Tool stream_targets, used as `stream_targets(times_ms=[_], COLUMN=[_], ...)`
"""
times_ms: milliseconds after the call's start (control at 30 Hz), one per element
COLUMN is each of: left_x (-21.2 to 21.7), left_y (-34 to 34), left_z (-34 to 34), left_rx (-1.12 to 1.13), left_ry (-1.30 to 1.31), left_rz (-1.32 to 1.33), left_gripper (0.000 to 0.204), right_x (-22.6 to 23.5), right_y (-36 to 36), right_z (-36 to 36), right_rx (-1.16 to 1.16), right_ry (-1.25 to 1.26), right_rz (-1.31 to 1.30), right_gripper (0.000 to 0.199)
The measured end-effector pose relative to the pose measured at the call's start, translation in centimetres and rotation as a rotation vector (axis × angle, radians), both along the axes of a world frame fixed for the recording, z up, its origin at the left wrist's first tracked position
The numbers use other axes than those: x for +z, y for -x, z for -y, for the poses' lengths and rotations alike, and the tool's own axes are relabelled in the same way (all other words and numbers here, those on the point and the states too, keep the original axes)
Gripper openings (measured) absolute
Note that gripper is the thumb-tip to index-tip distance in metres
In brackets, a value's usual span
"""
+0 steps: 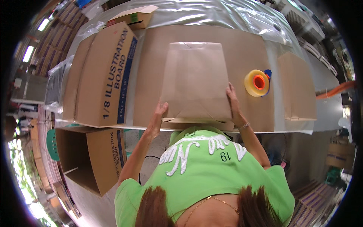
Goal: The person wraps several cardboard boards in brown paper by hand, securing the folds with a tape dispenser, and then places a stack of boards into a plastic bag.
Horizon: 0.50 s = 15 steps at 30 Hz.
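Observation:
A brown paper-wrapped package (196,81) lies flat on a brown cardboard sheet (151,64) at the table's near edge, right in front of me. Its near end shows folded paper. My left hand (159,113) rests against the near left side of the package, fingers along its edge. On the opposite side my right hand (235,104) presses the right edge, fingers pointing away from me. The package is held between both hands. To the right sits a roll of clear tape (249,83) with an orange core and a blue dispenser.
A closed printed carton (98,75) stands on the left, with a smaller carton (138,17) behind it. Below, an open empty carton (87,151) is beside the table. Another brown wrapped package (298,87) lies at the right. Clear plastic sheeting (189,13) covers the table.

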State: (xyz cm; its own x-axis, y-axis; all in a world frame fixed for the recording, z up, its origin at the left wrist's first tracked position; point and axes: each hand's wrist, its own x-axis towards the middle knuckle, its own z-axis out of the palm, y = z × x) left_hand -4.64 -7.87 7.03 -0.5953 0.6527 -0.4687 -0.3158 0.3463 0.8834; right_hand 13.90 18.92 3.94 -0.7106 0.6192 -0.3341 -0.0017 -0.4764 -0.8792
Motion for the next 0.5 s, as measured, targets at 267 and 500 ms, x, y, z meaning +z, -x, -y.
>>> stream_targets(times_ms=[267, 500], left_x=[18.2, 21.9], left_y=[-2.5, 0.9], left_z=[4.6, 4.6], left_rx=[-0.182, -0.319], left_ry=[-0.151, -0.157], left_rz=[-0.004, -0.508], left_gripper=[0.103, 0.095], right_x=[16.4, 19.6], right_y=[-5.6, -7.3], right_z=[2.0, -1.4], right_rx=[0.323, 0.642], right_ry=[-0.152, -0.397], right_rz=[-0.017, 0.187], right_gripper=[0.059, 0.057])
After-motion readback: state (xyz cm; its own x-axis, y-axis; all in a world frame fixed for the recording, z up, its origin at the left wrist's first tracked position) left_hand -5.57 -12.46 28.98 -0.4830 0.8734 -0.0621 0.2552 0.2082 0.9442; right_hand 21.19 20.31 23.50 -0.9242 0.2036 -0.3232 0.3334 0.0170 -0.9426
